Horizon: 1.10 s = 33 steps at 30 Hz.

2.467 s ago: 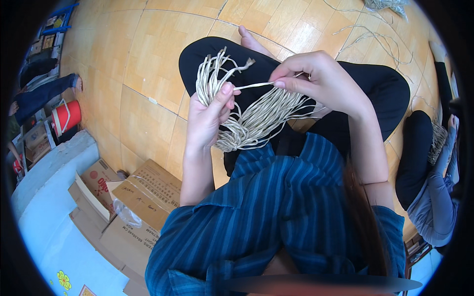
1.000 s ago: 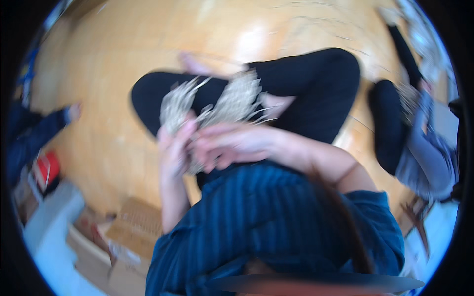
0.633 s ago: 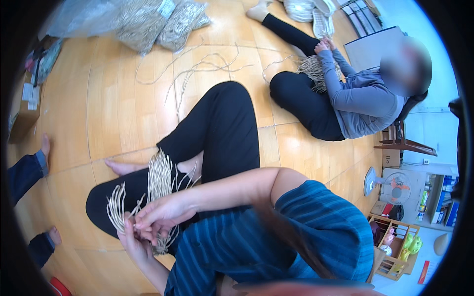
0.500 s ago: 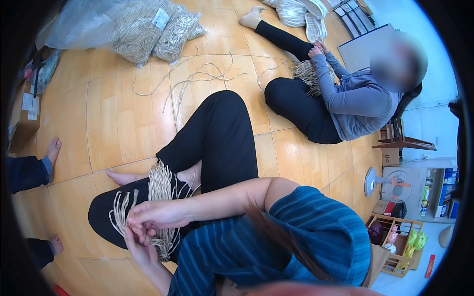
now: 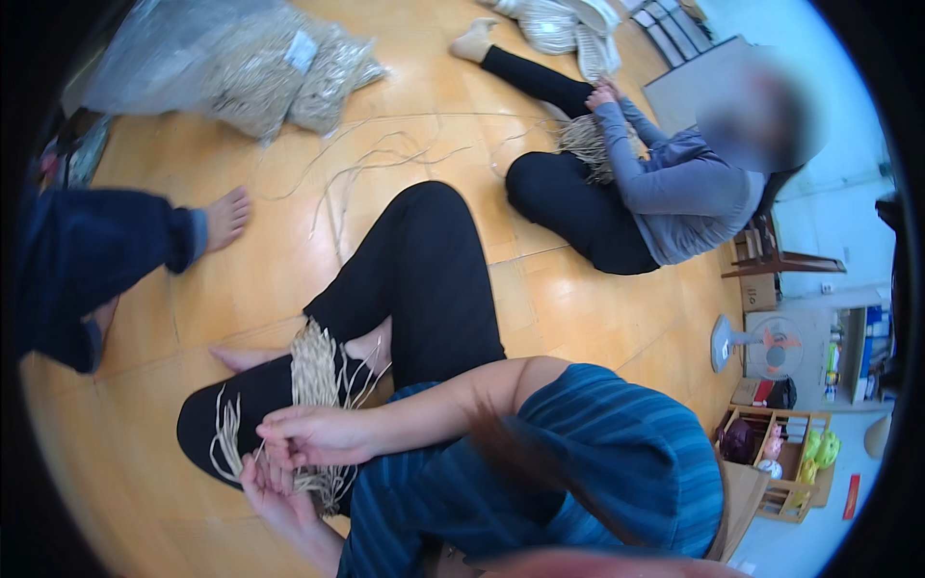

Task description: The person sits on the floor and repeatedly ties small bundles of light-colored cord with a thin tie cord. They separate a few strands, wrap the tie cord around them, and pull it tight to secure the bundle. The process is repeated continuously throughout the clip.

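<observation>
A woven piece of beige cord point(image 5: 314, 366) lies across my thigh, with loose strands fanning from its edges. My right hand point(image 5: 313, 435) reaches over it, thumb and fingers pinched on a thin cord strand. Just below, my left hand point(image 5: 277, 496) is curled with its fingers closed around the strands by the piece's lower end. The fingertips of both hands are close together, and the exact crossing of the strands there is too small to make out. A bunch of loose cord ends point(image 5: 226, 438) sticks out past my hands over my knee.
Clear plastic bags of beige cord point(image 5: 279, 82) lie at the far left, with loose cords point(image 5: 337, 183) on the tiled floor. A seated co-worker point(image 5: 674, 183) handles similar cord. Another person's foot point(image 5: 227, 219) stands at left. A fan point(image 5: 771, 349) and wooden rack point(image 5: 776, 453) are at right.
The person at the left has stepped forward, one foot now farther onto the floor near the cords. My hands stay at the strands; my right fingertips have lifted slightly from my left.
</observation>
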Tool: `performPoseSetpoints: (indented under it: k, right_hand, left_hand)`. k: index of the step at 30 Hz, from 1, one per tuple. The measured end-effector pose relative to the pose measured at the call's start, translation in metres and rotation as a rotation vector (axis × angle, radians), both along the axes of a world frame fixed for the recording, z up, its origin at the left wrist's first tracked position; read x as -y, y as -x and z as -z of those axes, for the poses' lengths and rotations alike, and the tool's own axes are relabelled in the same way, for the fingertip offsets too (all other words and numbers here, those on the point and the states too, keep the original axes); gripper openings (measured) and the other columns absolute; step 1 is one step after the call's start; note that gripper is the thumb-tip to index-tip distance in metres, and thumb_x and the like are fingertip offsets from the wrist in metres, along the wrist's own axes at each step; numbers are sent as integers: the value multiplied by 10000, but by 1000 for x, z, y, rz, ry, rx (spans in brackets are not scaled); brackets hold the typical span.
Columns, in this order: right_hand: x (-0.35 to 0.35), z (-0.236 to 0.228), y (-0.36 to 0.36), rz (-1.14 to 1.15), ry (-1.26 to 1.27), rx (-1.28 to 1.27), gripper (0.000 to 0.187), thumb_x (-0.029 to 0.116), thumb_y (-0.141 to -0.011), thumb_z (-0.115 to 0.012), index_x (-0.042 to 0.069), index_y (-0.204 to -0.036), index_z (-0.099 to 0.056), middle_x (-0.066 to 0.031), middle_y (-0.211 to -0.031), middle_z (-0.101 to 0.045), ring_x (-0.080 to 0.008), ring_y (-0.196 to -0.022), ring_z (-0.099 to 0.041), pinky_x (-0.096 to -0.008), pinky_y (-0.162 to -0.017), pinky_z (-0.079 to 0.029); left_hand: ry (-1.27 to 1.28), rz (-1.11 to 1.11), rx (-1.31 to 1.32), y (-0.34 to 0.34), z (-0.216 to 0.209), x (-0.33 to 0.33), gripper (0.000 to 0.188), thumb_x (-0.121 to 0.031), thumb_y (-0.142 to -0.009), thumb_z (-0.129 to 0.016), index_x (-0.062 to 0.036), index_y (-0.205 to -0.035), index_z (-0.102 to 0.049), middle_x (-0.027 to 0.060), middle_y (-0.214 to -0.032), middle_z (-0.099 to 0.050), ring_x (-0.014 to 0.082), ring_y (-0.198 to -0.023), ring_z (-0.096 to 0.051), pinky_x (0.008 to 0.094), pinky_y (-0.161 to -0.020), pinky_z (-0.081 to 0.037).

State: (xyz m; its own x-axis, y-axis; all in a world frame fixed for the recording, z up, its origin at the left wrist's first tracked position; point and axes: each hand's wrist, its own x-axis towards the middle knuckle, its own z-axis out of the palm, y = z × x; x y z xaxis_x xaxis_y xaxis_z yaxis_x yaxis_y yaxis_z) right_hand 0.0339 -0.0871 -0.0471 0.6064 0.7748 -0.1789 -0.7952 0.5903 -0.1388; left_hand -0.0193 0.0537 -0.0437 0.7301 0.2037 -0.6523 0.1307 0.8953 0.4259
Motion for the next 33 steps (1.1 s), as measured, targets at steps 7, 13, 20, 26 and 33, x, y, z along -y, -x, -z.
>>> performPoseSetpoints:
  k: [7,13,20,26,33]
  right_hand:
    - [20,-8,3,-61,-3,-123,226,228,-976,-518,94,-794,-513,0,-735,-518,-111,-679,-494,-231,-608,-376]
    - [33,-14,3,-92,40,-134,215,224,-977,-517,106,-797,-507,21,-741,-501,-90,-699,-494,-234,-690,-433]
    - [11,-11,-24,-258,253,256,249,242,-981,-508,86,-791,-542,5,-729,-581,-75,-664,-552,-200,-604,-421]
    - [13,-30,-70,-185,738,1264,221,233,-953,-539,85,-793,-577,23,-617,-583,-102,-593,-587,-401,-1136,-179]
    - [34,3,-124,-170,1048,1433,160,209,-879,-619,64,-937,-653,-71,-814,-656,-177,-703,-624,-307,-661,-502]
  left_hand:
    - [23,127,125,4,-2,4,304,-88,-906,-519,-145,-658,-353,-61,-563,-283,22,-423,-232,180,-346,-181]
    - [-10,123,63,6,-5,7,262,-56,-886,-533,-121,-683,-380,-47,-603,-327,29,-442,-258,183,-359,-207]
    - [-572,157,35,5,-14,27,167,-173,-891,-630,-90,-799,-519,-69,-623,-445,7,-488,-344,172,-418,-212]
    - [-733,313,74,-1,-19,14,148,-121,-906,-630,-34,-1025,-632,-60,-722,-527,-1,-527,-408,162,-439,-247]
    - [-709,-37,71,-17,-5,7,302,-291,-1003,-463,-30,-975,-612,59,-870,-633,133,-861,-606,282,-737,-487]
